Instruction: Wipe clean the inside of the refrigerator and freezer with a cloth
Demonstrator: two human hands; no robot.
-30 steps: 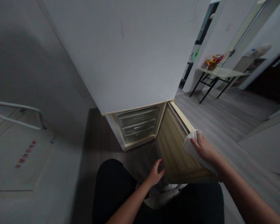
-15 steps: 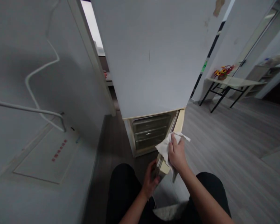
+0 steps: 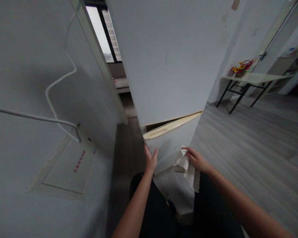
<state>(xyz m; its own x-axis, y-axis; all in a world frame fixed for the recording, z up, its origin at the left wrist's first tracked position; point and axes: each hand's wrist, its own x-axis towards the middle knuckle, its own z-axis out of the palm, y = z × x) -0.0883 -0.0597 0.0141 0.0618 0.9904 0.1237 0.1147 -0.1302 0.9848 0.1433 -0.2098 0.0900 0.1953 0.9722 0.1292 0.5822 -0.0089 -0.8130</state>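
In front of me stands a white fridge whose lower freezer door (image 3: 172, 145), with a cream-coloured top edge, is slightly ajar. A narrow dark gap shows above it. My left hand (image 3: 151, 162) grips the door's left edge, thumb on the front face and fingers at the side, partly hidden. My right hand (image 3: 195, 159) pinches a crumpled white cloth (image 3: 188, 168) that hangs down beside the lower right of the door. I cannot tell whether the cloth touches the door.
A wall with a loose white cable (image 3: 48, 89) and a flat panel (image 3: 67, 172) with red writing rises on the left. At the right stands a table (image 3: 258, 78) bearing a flower basket (image 3: 240, 69). My knees flank a pale, low surface (image 3: 175, 188).
The freezer door has swung from wide open to nearly closed, hiding the drawers. My left hand moved up with its edge. My right hand and the cloth came off the door's inner side.
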